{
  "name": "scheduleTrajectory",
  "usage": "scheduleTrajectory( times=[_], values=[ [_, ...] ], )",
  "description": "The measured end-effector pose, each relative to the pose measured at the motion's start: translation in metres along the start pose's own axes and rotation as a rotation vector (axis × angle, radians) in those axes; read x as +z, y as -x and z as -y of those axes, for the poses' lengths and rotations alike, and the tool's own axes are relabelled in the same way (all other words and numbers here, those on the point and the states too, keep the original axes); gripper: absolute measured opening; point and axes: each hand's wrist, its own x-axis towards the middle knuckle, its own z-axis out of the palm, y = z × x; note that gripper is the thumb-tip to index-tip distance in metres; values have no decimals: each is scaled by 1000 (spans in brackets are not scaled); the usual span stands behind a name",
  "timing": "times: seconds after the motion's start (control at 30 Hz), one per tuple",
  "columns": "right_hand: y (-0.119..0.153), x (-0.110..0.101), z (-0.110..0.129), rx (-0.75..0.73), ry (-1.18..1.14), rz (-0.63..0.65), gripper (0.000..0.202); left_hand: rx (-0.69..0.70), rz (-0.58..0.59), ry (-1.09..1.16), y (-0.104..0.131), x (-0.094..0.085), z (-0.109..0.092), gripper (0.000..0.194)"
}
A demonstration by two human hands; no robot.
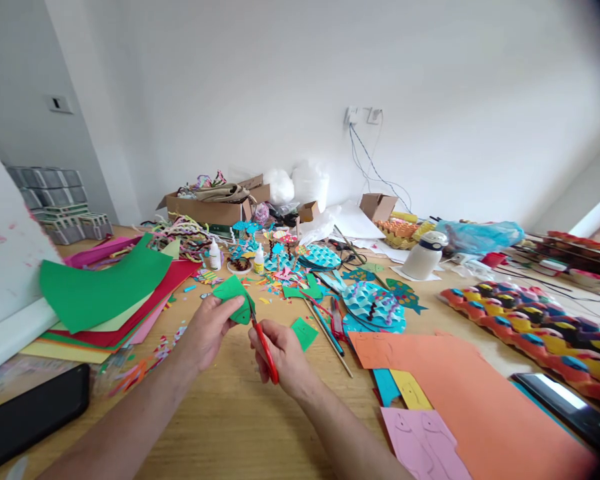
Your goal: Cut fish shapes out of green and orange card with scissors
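Observation:
My left hand [211,327] pinches a small piece of green paper [231,293] with dark drawn lines on it, thumb on top. Around the red handles of a pair of scissors [266,353] are the fingers of my right hand [285,357]. The blades meet the right edge of the green paper. Just right of my right hand, another green paper piece [304,333] with a drawn line lies on the wooden table [240,427]. Beyond it are more green scraps [305,291], a pencil and a thin wooden stick [337,350].
Coloured paper sheets [105,287] are stacked at left, near a black phone [35,420]. Orange paper [460,380] and pink paper [420,440] lie at right, beside a painted egg tray [525,333]. Glue bottles [215,256], a white jar [423,257] and a cardboard box [207,210] stand farther back.

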Motion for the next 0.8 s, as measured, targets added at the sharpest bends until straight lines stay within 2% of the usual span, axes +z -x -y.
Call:
scheduleTrajectory(
  times=[0.2, 0.53, 0.8],
  values=[
    [1, -1, 2, -6, -9, 19, 38, -43, 19, -47, 3, -1, 0, 16],
    [0, -1, 0, 19, 1, 21, 42, -36, 27, -50, 4, 0, -3, 12],
    [0, 0, 1, 39, -35, 16, 40, 18, -78, -41, 5, 4, -4, 17]
  ],
)
